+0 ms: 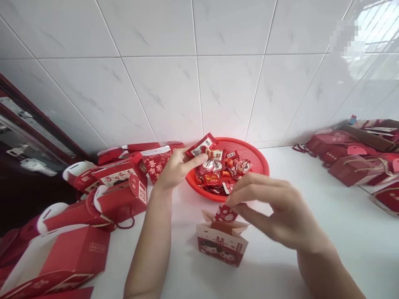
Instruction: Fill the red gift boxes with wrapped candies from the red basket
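Note:
My left hand (178, 167) is closed on several wrapped candies (202, 145) in red and white wrappers, held up over the left side of a red plastic basket (263, 166). More wrapped candies (230, 166) lie in that basket. My right hand (271, 207) pinches a red patterned candy packet (225, 213) at the mouth of a small paper gift box (220, 249). The box stands upright on the white surface with its top flaps open. Its front carries a printed cartoon. What lies inside the box is hidden.
Red gift boxes (121, 201) crowd the left side, one with its open side showing (59, 253). More red boxes with cord handles (358, 168) sit at the right by the wall, near a brown carton (374, 137). A tiled wall (230, 95) rises behind the basket.

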`<state>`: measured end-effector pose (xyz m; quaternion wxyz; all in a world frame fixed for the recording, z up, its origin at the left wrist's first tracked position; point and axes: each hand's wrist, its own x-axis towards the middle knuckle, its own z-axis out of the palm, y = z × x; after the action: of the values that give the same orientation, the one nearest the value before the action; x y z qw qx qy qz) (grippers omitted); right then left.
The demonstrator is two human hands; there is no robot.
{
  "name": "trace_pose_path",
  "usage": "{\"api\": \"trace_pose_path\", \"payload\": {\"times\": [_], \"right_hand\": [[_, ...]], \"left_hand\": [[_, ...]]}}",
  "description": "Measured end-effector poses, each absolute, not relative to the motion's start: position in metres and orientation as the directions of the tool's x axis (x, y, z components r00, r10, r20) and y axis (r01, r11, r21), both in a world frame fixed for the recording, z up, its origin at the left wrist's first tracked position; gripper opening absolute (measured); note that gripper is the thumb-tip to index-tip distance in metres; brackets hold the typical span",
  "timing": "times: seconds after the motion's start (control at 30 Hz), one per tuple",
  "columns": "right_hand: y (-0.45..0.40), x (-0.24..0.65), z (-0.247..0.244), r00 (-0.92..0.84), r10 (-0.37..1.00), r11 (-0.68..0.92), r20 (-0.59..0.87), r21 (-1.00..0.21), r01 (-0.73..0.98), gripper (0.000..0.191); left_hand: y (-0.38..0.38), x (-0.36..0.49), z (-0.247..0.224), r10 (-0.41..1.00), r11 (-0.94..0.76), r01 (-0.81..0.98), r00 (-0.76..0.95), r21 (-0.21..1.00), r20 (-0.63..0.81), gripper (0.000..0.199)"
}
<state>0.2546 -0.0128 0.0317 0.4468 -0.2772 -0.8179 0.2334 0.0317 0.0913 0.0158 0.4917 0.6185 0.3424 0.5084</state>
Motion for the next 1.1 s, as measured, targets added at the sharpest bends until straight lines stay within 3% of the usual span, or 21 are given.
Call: {"api": "trace_pose_path", "payload": {"times": [0.1, 0.27, 0.37, 0.47, 0.67, 0.87, 1.03, 1.1], "right_hand": [[-0.022, 0.245, 0.024, -0.529, 0.624, 0.778, 0.575, -0.520, 0.353, 0.025], [-0.023, 0.238, 0.017, -0.586, 0.628, 0.778, 0.513, -0.399, 0.485, 0.027], [-0.024, 0.237, 0.016, -0.586, 0.643, 0.765, 0.492, -0.375, 0.524, 0.027], [-0.024, 0.238, 0.017, -0.585, 0.653, 0.757, 0.482, -0.378, 0.533, 0.024], [-0.026, 0.244, 0.022, -0.508, 0.695, 0.719, 0.510, -0.490, 0.493, 0.010], [-0.029, 0.248, 0.029, -0.492, 0.751, 0.635, 0.439, -0.685, 0.358, 0.013], [-0.024, 0.245, 0.027, -0.458, 0.793, 0.558, 0.401, -0.780, 0.283, 0.027], [-0.022, 0.242, 0.026, -0.396, 0.823, 0.529, 0.407, -0.803, 0.274, 0.018]], "left_hand": [[0.073, 0.007, 0.026, 0.896, -0.363, -0.008, 0.272, 0.932, 0.351, 0.023], [0.053, -0.027, 0.042, 0.732, -0.492, 0.015, 0.549, 0.871, 0.404, 0.012], [0.047, -0.034, 0.051, 0.607, -0.480, 0.040, 0.736, 0.876, 0.299, 0.013], [0.044, -0.030, 0.058, 0.578, -0.449, 0.142, 0.800, 0.882, 0.165, 0.012], [0.041, -0.010, 0.060, 0.593, -0.524, 0.204, 0.784, 0.827, 0.183, 0.020], [0.039, -0.003, 0.056, 0.517, -0.665, 0.172, 0.808, 0.727, 0.281, 0.021], [0.040, 0.000, 0.049, 0.567, -0.709, 0.194, 0.728, 0.678, 0.385, 0.021], [0.040, 0.003, 0.048, 0.592, -0.690, 0.214, 0.716, 0.692, 0.369, 0.018]]}}
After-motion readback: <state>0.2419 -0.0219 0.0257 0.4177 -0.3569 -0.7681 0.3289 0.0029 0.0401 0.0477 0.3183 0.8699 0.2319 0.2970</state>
